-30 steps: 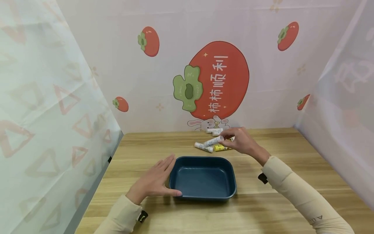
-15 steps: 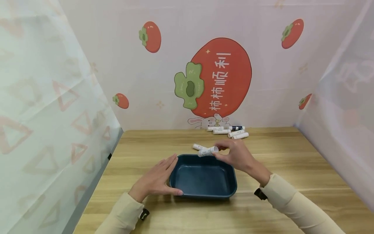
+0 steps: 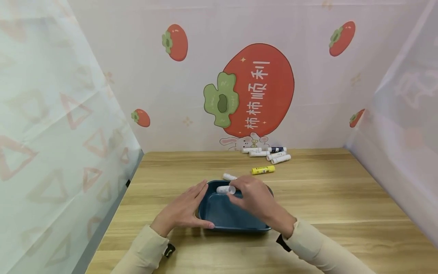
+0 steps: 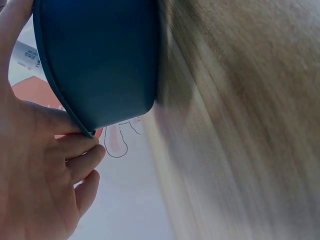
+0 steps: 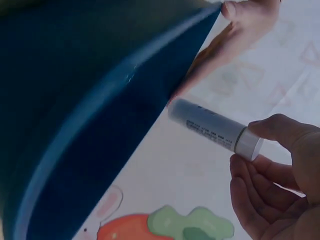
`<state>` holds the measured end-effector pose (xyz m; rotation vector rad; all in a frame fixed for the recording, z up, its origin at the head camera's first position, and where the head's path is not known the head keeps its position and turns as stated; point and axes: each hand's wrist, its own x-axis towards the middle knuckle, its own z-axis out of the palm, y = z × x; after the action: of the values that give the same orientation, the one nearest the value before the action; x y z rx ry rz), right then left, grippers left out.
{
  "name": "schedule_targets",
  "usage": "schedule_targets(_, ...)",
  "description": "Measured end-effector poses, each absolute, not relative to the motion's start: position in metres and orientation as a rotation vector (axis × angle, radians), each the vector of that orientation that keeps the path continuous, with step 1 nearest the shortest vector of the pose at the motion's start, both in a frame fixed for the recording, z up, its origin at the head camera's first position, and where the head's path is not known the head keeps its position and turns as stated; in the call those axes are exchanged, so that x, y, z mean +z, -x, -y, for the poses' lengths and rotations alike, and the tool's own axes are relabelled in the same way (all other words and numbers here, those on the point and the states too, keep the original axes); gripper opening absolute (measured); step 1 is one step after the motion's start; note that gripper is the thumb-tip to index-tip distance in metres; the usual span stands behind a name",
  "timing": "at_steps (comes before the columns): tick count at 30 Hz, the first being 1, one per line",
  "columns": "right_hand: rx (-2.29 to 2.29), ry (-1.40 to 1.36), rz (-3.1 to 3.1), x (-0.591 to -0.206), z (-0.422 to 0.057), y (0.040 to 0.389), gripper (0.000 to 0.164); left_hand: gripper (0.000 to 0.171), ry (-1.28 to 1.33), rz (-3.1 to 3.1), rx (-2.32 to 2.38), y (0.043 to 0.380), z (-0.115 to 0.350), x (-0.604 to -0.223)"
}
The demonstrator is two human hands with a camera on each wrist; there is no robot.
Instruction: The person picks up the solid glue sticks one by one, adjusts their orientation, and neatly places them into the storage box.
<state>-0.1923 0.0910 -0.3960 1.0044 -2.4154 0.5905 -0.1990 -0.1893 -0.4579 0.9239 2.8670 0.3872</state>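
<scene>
A dark blue rectangular tray sits on the table. My left hand lies along its left end with fingers straight, its thumb at the near corner and fingertips at the far corner. In the left wrist view that hand touches the rim of the tray. My right hand pinches a white glue stick by its capped end, above the far left part of the tray. The right wrist view shows this glue stick tilted, between thumb and fingers. Just behind the far rim, another white glue stick is partly hidden.
Behind the tray lies a yellow glue stick. Farther back are several white glue sticks and a dark blue one, near a printed backdrop. Patterned sheets hang at the left and right sides.
My right hand has carried the white glue stick from behind the tray, left and toward me, over the tray. The yellow glue stick is uncovered. My left hand stays on the rim.
</scene>
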Motion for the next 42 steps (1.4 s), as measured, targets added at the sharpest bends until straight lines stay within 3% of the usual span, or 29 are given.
schedule_targets(17, 0.450, -0.886, 2.555, -0.447, -0.037, 0.180, 0.029, 0.127, -0.917, -2.862, 0.397, 0.196, 0.188, -0.461)
schedule_targets(22, 0.730, -0.720, 2.785, -0.454, -0.034, 0.179, 0.017, 0.125, -0.949, -2.862, 0.412, 0.197, 0.189, -0.460)
schedule_targets(29, 1.071, -0.604, 2.980, -0.453, -0.032, 0.186, 0.057, 0.126, -0.936, -2.856, 0.441, 0.198, 0.190, -0.457)
schedule_targets(42, 1.238, -0.499, 3.189, -0.464, -0.016, 0.198, 0.039, 0.127, -0.924, -2.861, 0.406, 0.199, 0.189, -0.459)
